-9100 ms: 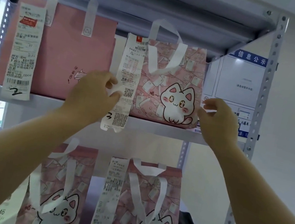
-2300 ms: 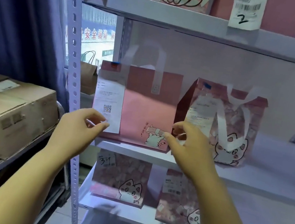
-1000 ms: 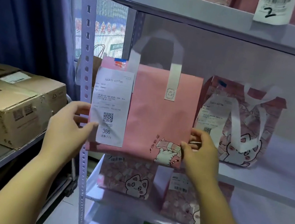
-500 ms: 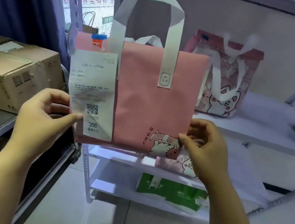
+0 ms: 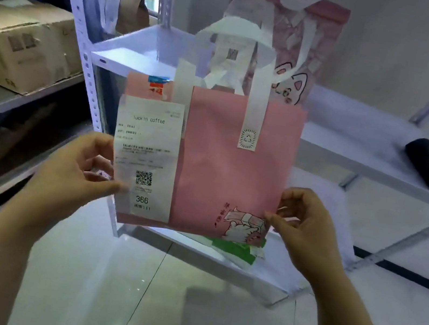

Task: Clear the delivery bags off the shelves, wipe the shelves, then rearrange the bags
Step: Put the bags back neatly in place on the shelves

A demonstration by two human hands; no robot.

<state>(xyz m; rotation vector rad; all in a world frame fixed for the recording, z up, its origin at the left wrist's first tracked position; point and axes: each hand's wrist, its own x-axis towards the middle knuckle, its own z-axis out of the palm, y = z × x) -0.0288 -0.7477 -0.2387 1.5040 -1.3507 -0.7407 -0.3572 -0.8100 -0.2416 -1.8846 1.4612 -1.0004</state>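
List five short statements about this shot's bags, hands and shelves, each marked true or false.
1. The left hand and the right hand both hold the pink bag. True.
2. Its receipt shows 412. False: it shows 366.
3. The cat-print bag stands on the shelf behind. True.
4. The cardboard box sits on the right. False: it is on the left.
5. The pink bag rests on the shelf. False: it is held in front of it.

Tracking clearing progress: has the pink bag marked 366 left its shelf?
Yes. The pink bag came forward off the shelf, away from the cat-print bag standing there; the left hand and right hand hold it.
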